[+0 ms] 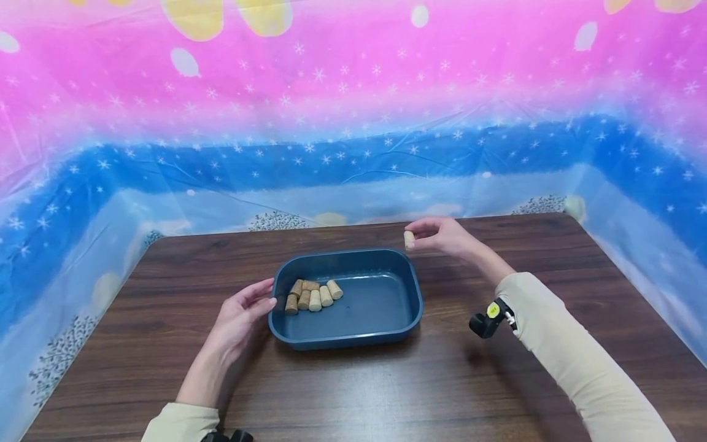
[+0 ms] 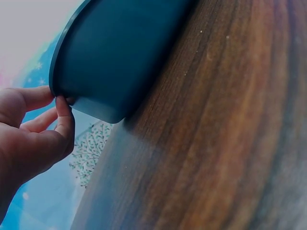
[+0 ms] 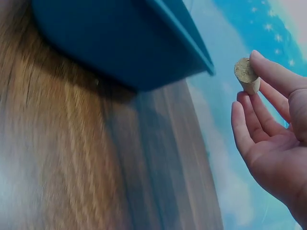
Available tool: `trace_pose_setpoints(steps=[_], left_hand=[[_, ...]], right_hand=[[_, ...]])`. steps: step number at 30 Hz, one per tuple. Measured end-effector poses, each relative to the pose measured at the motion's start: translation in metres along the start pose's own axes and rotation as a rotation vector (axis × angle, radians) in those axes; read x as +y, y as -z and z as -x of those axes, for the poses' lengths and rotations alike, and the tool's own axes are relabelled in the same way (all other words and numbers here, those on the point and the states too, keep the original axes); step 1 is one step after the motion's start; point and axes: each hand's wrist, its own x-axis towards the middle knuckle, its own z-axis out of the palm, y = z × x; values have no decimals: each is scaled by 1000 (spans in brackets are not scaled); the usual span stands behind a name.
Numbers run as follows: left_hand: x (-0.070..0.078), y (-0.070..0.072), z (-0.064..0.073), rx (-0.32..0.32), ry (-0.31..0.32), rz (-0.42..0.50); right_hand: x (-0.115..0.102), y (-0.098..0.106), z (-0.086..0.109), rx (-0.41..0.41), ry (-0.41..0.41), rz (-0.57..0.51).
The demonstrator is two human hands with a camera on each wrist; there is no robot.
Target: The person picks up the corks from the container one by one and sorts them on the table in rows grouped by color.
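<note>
Between thumb and fingertips, my right hand (image 1: 444, 237) pinches a cork (image 1: 409, 240) above the table, just past the far right corner of a dark blue plastic basin (image 1: 345, 337). The cork's round end faces the camera in the right wrist view (image 3: 245, 72), and the other fingers spread loosely below it. My left hand (image 1: 239, 319) grips the basin's left rim, as the left wrist view shows with thumb and fingers (image 2: 62, 115) meeting at the edge. Several corks (image 1: 315, 299) lie bunched together inside the basin at its left end.
The basin stands on a dark wood-grain table (image 1: 353, 393). A pink and blue patterned cloth (image 1: 353, 141) hangs behind and along both sides of it. A black wrist camera (image 1: 487, 320) is strapped under the right sleeve.
</note>
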Motion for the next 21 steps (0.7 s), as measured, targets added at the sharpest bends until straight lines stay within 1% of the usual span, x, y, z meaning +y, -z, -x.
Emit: trace_pose_setpoints(steps=[8, 11, 15, 21], left_hand=[[0, 0, 0, -1, 4, 0], [1, 0, 0, -3, 3, -1], [0, 1, 0, -7, 0, 0], [0, 2, 0, -10, 1, 3]], right_hand=[[23, 11, 6, 26, -36, -7], [30, 14, 10, 21, -45, 10], [42, 17, 15, 11, -86, 46], [58, 19, 19, 30, -126, 76]])
